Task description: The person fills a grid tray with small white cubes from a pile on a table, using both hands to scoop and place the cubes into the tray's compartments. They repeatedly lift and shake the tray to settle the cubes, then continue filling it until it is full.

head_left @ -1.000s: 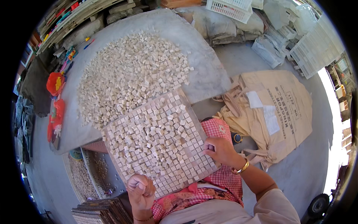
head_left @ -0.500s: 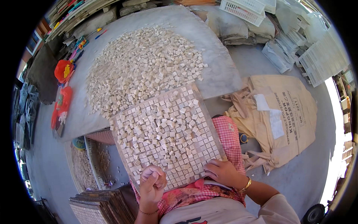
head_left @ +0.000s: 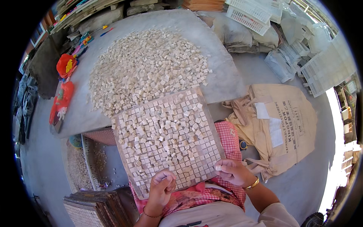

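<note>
A gridded tray (head_left: 121,145) lies slanted across my lap, its cells partly filled with small square stone tiles and more tiles (head_left: 162,128) heaped loose on top. My right hand (head_left: 235,173) is just off the tray's near right corner, pinching one pale stone tile (head_left: 218,168) between thumb and fingertips. At the near edge, my left hand (head_left: 162,186) is closed, its fingers curled with the thumb against them. Whatever it may hold is hidden. The tray's far edge reaches the table, by a large pile of the same tiles (head_left: 147,64).
The grey table (head_left: 223,75) carries red plastic bags (head_left: 65,100) at its left. A big beige sack (head_left: 298,128) lies to the right. White crates (head_left: 249,17) stand at the back right. Stacked gridded trays (head_left: 85,208) and a bin of tiles (head_left: 79,166) are at lower left.
My right hand has lifted off the tray's near right corner and moved slightly right, now showing a tile in its fingertips. My left hand has shifted slightly right, still closed.
</note>
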The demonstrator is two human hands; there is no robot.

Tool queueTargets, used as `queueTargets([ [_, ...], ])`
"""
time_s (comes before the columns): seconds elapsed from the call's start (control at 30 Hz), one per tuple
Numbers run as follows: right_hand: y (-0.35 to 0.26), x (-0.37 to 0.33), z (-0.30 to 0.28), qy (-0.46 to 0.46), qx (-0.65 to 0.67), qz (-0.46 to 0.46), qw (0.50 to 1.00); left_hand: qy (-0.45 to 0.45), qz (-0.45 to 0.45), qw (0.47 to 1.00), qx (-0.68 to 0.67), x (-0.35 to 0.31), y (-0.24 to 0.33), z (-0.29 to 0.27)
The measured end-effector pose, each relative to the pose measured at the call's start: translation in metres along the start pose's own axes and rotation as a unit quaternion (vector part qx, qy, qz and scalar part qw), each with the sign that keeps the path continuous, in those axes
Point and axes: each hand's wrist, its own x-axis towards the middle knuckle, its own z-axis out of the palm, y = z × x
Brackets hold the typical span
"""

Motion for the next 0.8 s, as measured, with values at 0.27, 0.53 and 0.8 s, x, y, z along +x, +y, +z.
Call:
queueTargets([
  [0.27, 0.009, -0.004, 0.008, 0.089, -0.413, -0.154, 0.893, -0.002, -0.024, 1.0, 0.002, -0.002, -0.004, 0.0],
  [0.53, 0.02, 0.003, 0.007, 0.055, -0.746, -0.278, 0.602, -0.007, -0.036, 0.999, 0.029, -0.003, -0.01, -0.003],
  [0.8, 0.027, 0.004, 0.007, 0.102, -0.731, -0.279, 0.614, 0.004, -0.035, 0.999, 0.027, -0.002, -0.009, -0.001],
])
